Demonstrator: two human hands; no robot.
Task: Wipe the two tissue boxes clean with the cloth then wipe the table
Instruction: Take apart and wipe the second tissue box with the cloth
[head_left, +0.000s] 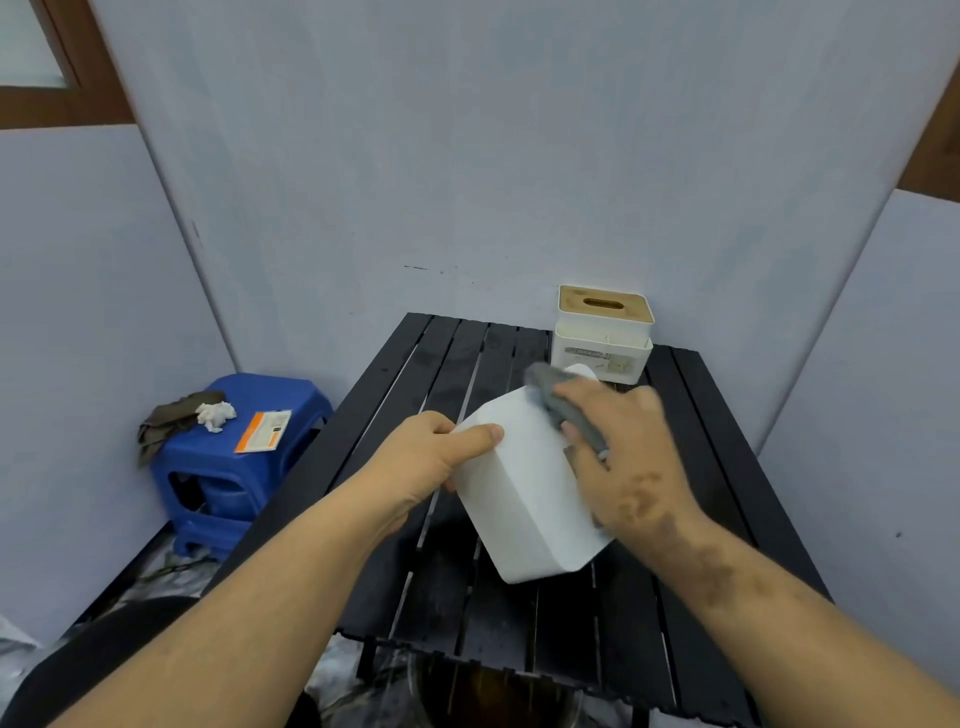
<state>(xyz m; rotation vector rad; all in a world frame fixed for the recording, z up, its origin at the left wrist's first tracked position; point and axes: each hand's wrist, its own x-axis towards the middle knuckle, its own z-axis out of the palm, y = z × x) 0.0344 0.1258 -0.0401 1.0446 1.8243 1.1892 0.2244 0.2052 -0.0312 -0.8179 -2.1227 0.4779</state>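
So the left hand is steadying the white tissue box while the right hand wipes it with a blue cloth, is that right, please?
Not quite: the head view shows the cloth is grey, not blue. The left hand does steady the white tissue box while the right hand wipes it.

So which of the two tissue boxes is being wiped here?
The plain white tissue box, tilted and gripped by the left hand while the right hand rubs the grey cloth on it; the wood-lidded box stands untouched behind.
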